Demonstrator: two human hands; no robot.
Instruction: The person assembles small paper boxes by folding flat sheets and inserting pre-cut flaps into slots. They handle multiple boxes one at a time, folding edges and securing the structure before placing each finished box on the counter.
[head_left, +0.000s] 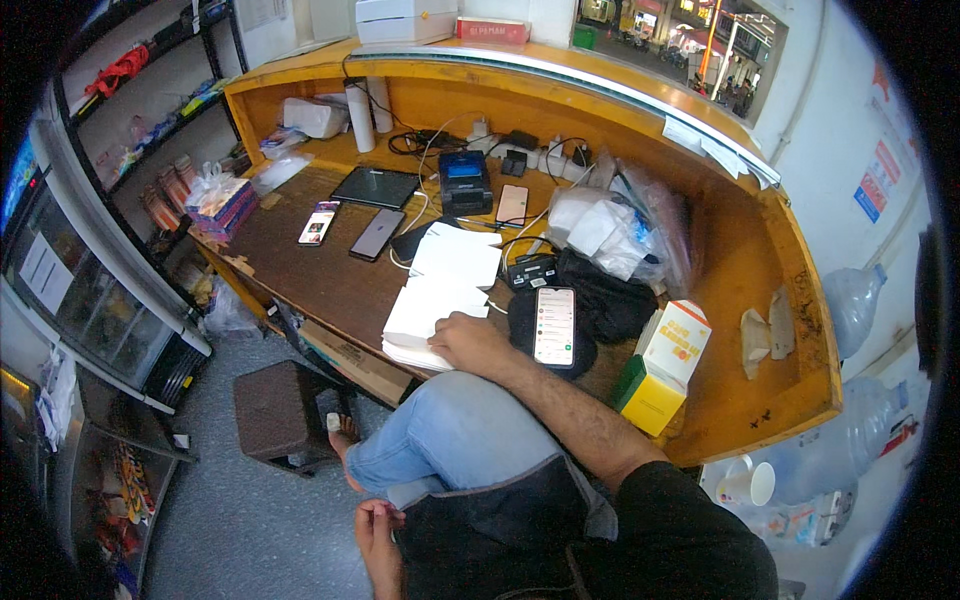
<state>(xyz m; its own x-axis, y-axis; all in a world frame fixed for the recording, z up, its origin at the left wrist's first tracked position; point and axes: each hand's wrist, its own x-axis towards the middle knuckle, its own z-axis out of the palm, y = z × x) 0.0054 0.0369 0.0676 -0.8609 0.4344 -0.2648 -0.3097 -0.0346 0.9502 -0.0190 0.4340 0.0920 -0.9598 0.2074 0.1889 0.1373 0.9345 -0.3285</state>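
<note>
My right hand [468, 343] lies on the near stack of white paper sheets or flat cartons [415, 318], its fingers curled at the stack's right edge. A second white stack [456, 257] fans out just behind it, with cut or notched edges. Low in front of my body, my left hand [378, 540] has its fingers bent together; whatever is in them, if anything, is hidden. Right of my right hand, a lit phone [554, 326] rests on a black cloth or bag [600, 295]. A yellow, white and green carton [665, 365] stands farther right.
Two phones [377, 235] [318, 223], a black tablet [375, 187], a card terminal or small printer [464, 183] and another phone [512, 204] lie across the brown desk [310, 275]. Cables and plastic bags [610, 225] crowd the back. A brown stool [285, 410] stands on the floor left.
</note>
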